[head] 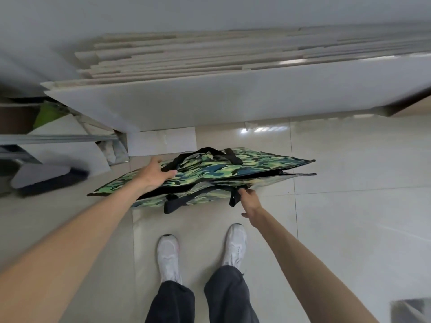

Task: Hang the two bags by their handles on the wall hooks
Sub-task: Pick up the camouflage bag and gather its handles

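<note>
Camouflage fabric in green, blue and black, glossy like woven plastic, lying flat and wide just ahead of both sets of fingers: one bag (210, 176), held low over the tiled floor (349, 206). Going from the left: left hand (155, 174) resting spread on the bag's top panel, fingers (170, 174) extended and nearly flat, pressing beside the far black handle (205, 153) rather than closing round it. Further right, right hand (250, 198) pinching the near black handle (235, 197), fingers curled tight on the strap. Gathering both handles together before lifting, probably the surest way, so the mouth closes and the loops meet one hook. Seeing neither hooks nor a second bag. Hanging limp, likely empty and light.
</note>
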